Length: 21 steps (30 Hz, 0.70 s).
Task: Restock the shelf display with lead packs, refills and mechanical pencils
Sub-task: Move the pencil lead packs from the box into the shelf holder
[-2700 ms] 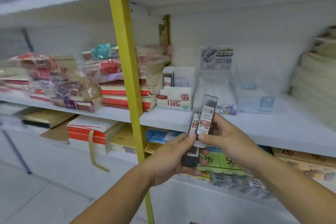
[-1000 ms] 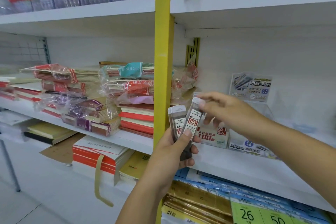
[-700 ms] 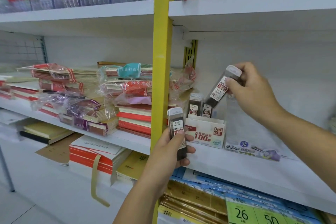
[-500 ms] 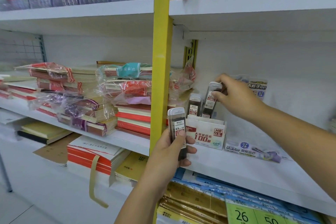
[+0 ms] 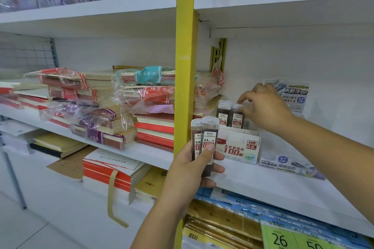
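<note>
Nearest, my left hand [image 5: 188, 170] has its fingers [image 5: 217, 168] wrapped round two lead packs [image 5: 208, 141], held upright just off the front edge of the shelf [image 5: 263, 184], beside the yellow upright [image 5: 185, 66]. Farther back, my right hand [image 5: 265, 109] pinches the cap of another lead pack [image 5: 236, 119] standing in the white display box [image 5: 238, 145] on that shelf.

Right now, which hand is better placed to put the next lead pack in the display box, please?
Probably the right hand: it pinches a pack in the display box, while the left hand grips spare packs.
</note>
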### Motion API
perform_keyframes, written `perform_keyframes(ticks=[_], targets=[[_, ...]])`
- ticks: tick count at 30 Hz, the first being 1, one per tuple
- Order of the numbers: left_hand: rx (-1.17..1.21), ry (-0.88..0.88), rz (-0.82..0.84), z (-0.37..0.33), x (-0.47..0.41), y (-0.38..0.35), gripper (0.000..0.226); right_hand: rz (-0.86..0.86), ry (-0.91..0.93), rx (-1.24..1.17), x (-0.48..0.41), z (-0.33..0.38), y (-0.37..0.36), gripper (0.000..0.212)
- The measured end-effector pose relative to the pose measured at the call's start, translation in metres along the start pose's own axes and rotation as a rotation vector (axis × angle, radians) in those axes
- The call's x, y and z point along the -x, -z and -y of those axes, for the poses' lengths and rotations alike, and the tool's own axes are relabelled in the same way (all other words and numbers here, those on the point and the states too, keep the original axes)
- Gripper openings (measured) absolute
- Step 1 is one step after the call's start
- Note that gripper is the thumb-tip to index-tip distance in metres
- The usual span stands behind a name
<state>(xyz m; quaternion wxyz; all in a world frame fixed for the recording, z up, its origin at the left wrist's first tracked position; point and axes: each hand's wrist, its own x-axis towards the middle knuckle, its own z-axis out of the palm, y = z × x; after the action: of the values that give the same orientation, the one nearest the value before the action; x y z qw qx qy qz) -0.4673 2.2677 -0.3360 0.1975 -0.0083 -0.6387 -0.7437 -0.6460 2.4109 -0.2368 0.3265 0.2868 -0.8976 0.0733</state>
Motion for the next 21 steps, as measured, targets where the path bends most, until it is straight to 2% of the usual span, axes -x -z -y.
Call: perform_keyframes(ticks=[1, 3, 6, 8, 9, 12, 14, 15, 17, 21], targets=[[-0.001, -0.001, 0.003, -0.001, 0.001, 0.0, 0.015, -0.05, 0.016, -0.059, 0.007, 0.004, 0.005, 0.027], [0.0, -0.003, 0.007, -0.001, 0.001, 0.0, 0.012, -0.071, 0.027, -0.339, 0.027, 0.016, 0.019, 0.023], [0.009, -0.005, 0.025, -0.003, 0.003, -0.003, 0.01, 0.183, 0.031, -0.847, 0.061, 0.042, 0.042, 0.022], [0.005, -0.002, 0.046, -0.003, 0.004, -0.006, 0.009, 0.311, 0.055, -0.998, 0.075, 0.05, 0.045, 0.018], [0.003, 0.001, 0.055, -0.002, 0.004, -0.008, 0.01, 0.323, 0.074, -1.017, 0.08, 0.052, 0.044, 0.018], [0.008, 0.015, 0.066, 0.0, 0.004, -0.011, 0.014, 0.22, -0.03, -1.07, 0.077, 0.045, 0.043, 0.016], [0.03, 0.038, 0.054, 0.001, 0.001, -0.01, 0.017, 0.037, -0.193, -1.17, 0.065, 0.032, 0.047, 0.012], [0.036, 0.045, 0.048, 0.002, 0.001, -0.009, 0.019, -0.069, -0.241, -1.176, 0.056, 0.023, 0.049, 0.013], [0.03, 0.036, 0.038, 0.003, -0.001, -0.007, 0.019, -0.177, -0.227, -1.005, 0.04, 0.008, 0.049, 0.016], [0.015, 0.017, 0.015, 0.005, -0.005, -0.005, 0.02, -0.105, -0.07, -0.553, 0.026, 0.0, 0.03, 0.012]])
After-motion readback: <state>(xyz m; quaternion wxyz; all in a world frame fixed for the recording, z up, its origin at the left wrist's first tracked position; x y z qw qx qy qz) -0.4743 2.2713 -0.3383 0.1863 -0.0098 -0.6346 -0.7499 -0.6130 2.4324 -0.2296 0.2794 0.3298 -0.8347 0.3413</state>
